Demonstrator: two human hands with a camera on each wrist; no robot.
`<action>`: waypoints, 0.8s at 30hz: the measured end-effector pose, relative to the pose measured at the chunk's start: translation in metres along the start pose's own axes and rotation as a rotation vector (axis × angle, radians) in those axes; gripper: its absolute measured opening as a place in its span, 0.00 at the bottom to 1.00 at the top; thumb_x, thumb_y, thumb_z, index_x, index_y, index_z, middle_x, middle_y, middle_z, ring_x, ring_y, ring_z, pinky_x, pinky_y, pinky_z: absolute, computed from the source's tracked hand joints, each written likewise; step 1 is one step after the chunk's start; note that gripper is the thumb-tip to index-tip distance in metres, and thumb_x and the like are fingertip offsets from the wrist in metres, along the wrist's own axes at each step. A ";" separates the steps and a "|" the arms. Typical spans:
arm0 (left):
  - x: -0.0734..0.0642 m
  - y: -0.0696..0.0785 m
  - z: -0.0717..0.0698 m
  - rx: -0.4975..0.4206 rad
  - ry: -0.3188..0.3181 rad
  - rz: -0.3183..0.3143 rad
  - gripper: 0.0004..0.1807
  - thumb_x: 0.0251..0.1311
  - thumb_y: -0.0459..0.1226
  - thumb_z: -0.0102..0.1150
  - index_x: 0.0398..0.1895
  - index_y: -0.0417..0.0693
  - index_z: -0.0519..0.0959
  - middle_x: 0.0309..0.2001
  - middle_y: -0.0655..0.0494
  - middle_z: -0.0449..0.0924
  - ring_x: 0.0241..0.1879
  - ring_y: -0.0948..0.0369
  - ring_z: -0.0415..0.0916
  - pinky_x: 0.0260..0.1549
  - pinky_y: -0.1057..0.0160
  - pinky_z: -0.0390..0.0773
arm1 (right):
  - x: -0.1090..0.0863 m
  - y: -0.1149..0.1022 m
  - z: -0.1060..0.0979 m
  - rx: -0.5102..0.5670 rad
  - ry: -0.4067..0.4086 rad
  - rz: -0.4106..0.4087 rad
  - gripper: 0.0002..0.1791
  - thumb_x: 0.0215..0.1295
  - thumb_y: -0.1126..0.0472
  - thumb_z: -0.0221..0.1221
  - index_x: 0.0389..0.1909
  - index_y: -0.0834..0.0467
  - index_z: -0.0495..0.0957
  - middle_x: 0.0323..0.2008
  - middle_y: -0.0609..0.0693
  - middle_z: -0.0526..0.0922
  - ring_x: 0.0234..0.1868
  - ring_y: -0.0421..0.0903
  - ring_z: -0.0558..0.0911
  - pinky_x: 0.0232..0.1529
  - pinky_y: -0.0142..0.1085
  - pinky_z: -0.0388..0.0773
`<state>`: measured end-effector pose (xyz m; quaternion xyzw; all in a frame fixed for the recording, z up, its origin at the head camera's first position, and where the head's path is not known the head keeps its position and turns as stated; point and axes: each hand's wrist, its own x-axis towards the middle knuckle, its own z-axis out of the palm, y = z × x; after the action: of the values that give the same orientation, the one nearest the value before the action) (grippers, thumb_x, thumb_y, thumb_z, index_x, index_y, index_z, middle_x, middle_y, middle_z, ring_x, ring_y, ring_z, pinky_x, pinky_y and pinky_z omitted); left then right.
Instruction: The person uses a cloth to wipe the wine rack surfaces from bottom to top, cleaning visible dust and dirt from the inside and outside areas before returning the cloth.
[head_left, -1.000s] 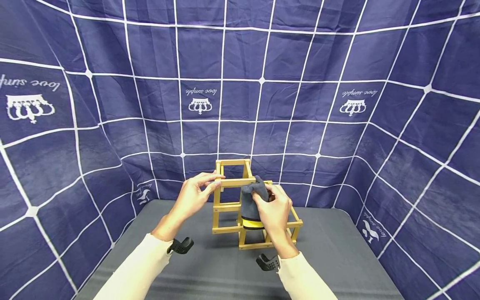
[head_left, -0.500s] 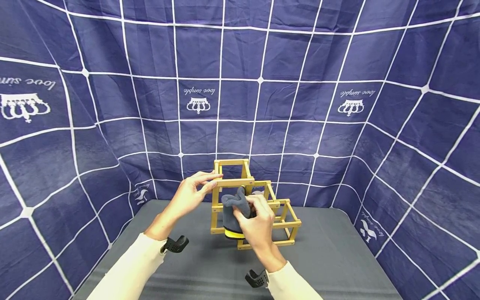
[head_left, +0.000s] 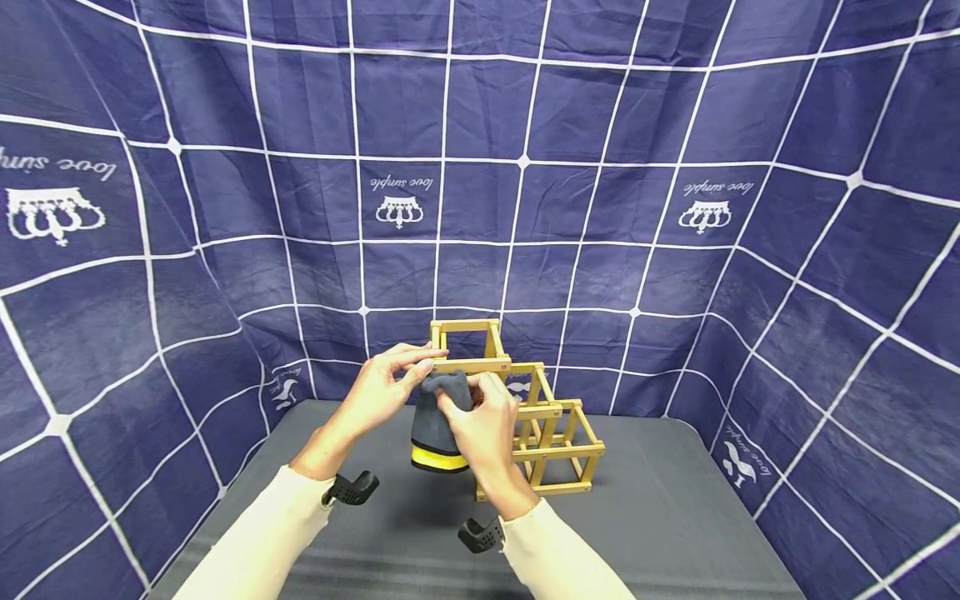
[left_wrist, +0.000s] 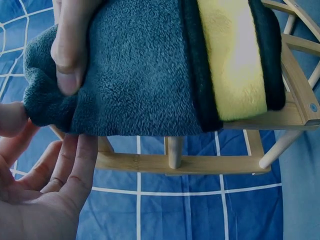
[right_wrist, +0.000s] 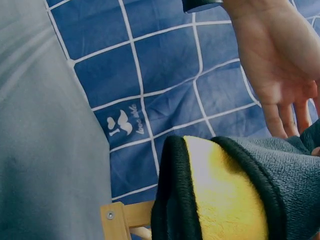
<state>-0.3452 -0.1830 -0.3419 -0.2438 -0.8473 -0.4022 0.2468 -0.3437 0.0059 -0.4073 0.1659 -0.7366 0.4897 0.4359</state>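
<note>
A light wooden stepped rack (head_left: 472, 365) stands on the grey surface. My left hand (head_left: 381, 392) holds the upper left corner of its tallest tier between thumb and fingers. My right hand (head_left: 486, 425) grips a folded grey towel (head_left: 437, 421) by its bunched top. The towel's lower end, banded in yellow with black edging, hangs down in front of the rack's left side. Close up in the left wrist view, the towel (left_wrist: 140, 70) covers part of the rack, with the right thumb pressed on it. The right wrist view shows the left hand (right_wrist: 280, 70) behind the towel.
Below lies a grey cloth-covered surface (head_left: 660, 517). Blue curtains with white grid lines (head_left: 585, 200) rise behind and on both sides. The rack's lower tiers (head_left: 577, 450) step down to the right.
My right hand has carried the towel leftward, from the rack's middle to its left side, uncovering the lower tiers. The left hand stays at the top corner.
</note>
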 end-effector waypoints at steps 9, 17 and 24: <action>0.000 0.000 0.001 -0.018 -0.008 -0.008 0.14 0.86 0.38 0.67 0.65 0.49 0.94 0.70 0.43 0.91 0.50 0.51 0.97 0.51 0.63 0.92 | -0.012 -0.003 0.002 -0.212 -0.160 0.052 0.16 0.57 0.55 0.88 0.35 0.52 0.89 0.33 0.47 0.88 0.34 0.45 0.89 0.37 0.38 0.85; 0.000 0.000 0.000 0.003 -0.007 -0.019 0.14 0.86 0.41 0.66 0.66 0.55 0.94 0.71 0.46 0.91 0.60 0.47 0.94 0.57 0.56 0.88 | -0.005 -0.006 0.001 -0.166 -0.116 0.034 0.15 0.60 0.54 0.87 0.35 0.54 0.90 0.31 0.48 0.87 0.32 0.45 0.87 0.34 0.36 0.83; -0.001 0.002 -0.001 0.003 -0.012 -0.013 0.15 0.87 0.40 0.66 0.67 0.51 0.93 0.71 0.46 0.91 0.66 0.44 0.92 0.60 0.52 0.88 | -0.004 -0.004 -0.005 -0.092 -0.059 0.017 0.15 0.62 0.54 0.87 0.38 0.55 0.91 0.31 0.47 0.86 0.31 0.41 0.85 0.33 0.33 0.81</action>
<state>-0.3433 -0.1824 -0.3407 -0.2404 -0.8509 -0.4009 0.2397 -0.3364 0.0074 -0.4071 0.1539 -0.7722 0.4541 0.4170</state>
